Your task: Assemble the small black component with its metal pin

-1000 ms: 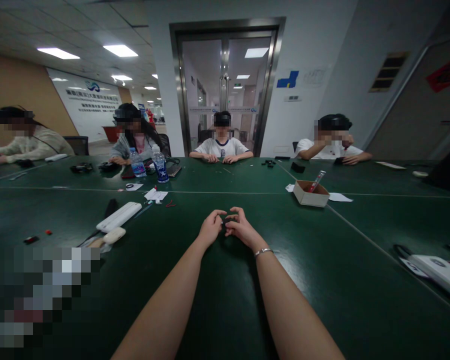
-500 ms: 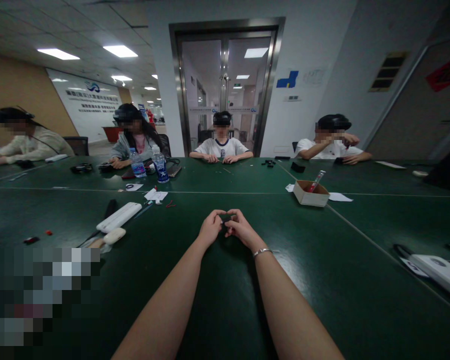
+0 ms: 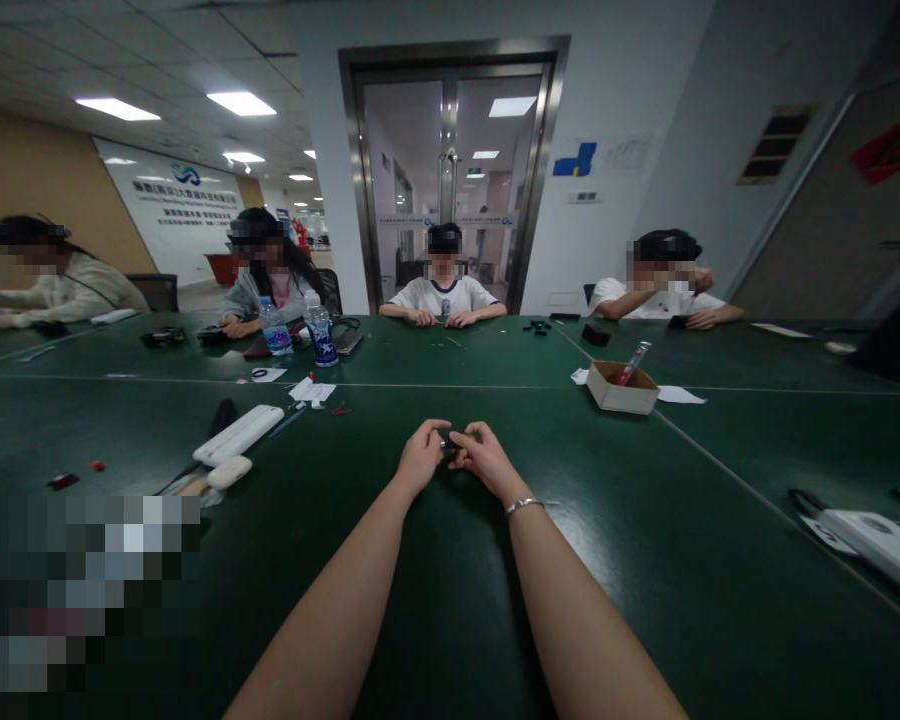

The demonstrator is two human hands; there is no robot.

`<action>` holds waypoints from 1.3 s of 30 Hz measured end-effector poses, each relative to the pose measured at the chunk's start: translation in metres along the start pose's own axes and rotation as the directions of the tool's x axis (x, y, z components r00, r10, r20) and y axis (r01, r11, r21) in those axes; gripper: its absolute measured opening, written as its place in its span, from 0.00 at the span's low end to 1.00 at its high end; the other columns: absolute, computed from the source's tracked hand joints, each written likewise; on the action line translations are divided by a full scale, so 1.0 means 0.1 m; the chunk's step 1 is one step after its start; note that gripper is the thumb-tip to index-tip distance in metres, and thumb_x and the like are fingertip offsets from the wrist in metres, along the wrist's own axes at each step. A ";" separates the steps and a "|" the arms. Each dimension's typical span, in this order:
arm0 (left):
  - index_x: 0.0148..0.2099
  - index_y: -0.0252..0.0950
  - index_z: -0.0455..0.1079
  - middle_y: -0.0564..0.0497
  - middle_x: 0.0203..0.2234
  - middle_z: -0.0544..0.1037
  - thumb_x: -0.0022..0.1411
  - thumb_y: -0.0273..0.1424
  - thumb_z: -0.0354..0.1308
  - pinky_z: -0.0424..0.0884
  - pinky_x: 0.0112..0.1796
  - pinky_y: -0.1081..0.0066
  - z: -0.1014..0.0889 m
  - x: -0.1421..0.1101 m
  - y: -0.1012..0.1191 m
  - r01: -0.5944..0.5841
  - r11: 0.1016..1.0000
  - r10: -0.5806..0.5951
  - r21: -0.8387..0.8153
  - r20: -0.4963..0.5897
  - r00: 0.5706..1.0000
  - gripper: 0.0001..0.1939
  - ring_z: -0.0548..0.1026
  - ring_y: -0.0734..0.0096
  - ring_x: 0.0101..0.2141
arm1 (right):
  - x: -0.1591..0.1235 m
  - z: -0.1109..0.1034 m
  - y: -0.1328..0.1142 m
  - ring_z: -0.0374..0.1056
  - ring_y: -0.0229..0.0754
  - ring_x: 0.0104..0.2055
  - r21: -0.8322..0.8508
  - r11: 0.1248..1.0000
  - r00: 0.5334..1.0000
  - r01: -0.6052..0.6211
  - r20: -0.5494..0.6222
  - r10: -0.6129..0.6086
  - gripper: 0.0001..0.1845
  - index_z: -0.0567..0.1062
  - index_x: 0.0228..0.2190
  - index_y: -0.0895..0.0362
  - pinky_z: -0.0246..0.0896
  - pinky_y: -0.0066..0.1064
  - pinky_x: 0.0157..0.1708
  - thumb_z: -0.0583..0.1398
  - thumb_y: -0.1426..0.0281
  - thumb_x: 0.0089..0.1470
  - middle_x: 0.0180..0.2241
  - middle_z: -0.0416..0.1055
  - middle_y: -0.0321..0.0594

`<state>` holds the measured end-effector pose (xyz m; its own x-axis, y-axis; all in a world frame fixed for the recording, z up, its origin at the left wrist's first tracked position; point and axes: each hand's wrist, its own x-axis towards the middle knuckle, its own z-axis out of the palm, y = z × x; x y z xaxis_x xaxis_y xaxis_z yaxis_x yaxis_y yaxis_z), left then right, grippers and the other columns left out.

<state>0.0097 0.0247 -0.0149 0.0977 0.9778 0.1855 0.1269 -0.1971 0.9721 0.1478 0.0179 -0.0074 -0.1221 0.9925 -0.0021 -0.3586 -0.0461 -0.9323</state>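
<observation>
My two forearms reach out over the dark green table (image 3: 435, 600). My left hand (image 3: 422, 457) and my right hand (image 3: 482, 459) meet at the table's middle, fingers curled together. Between the fingertips sits a small dark object (image 3: 448, 439), pinched from both sides; it is too small to name. A thin bracelet (image 3: 523, 504) circles my right wrist.
A cardboard box (image 3: 621, 388) with a red-capped tube stands ahead right. White cases (image 3: 238, 434) and small red bits lie at the left, two water bottles (image 3: 319, 333) further back. White devices (image 3: 877, 540) lie at the right edge. Several people sit across the table.
My hands have closed in on each other; the small dark object now shows between the fingertips. My arms have stayed where they were.
</observation>
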 end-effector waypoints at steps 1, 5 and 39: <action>0.48 0.35 0.67 0.59 0.14 0.61 0.64 0.34 0.43 0.56 0.19 0.77 0.00 0.00 0.00 -0.005 1.000 0.005 0.003 0.004 1.000 0.16 0.59 0.78 0.15 | 0.01 0.00 0.01 0.64 0.33 0.15 -0.013 1.000 1.000 0.005 -0.003 -0.005 0.27 0.60 0.28 0.54 0.69 0.29 0.19 0.72 0.59 0.34 0.18 0.66 0.26; 0.48 0.37 0.66 0.59 0.15 0.64 0.65 0.36 0.41 0.59 0.21 0.77 -0.01 0.01 -0.02 -0.028 0.999 0.028 0.032 0.000 1.000 0.17 0.62 0.78 0.17 | 0.02 0.01 0.02 0.65 0.32 0.16 -0.060 0.998 1.000 0.019 0.003 -0.019 0.26 0.64 0.23 0.57 0.67 0.26 0.19 0.71 0.56 0.34 0.19 0.68 0.31; 0.46 0.37 0.68 0.53 0.28 0.69 0.59 0.35 0.52 0.62 0.21 0.79 0.00 -0.03 0.07 0.053 0.998 -0.052 -0.016 0.025 0.998 0.14 0.65 0.80 0.22 | -0.01 -0.03 -0.01 0.64 0.33 0.20 0.018 1.000 1.000 0.021 0.008 -0.021 0.20 0.71 0.21 0.59 0.70 0.27 0.25 0.72 0.59 0.34 0.19 0.67 0.33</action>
<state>0.0105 0.0208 -0.0087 0.1153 0.9847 0.1308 0.1157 -0.1441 0.9828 0.1510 0.0176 -0.0071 -0.1222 0.9923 0.0205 -0.3779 -0.0275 -0.9254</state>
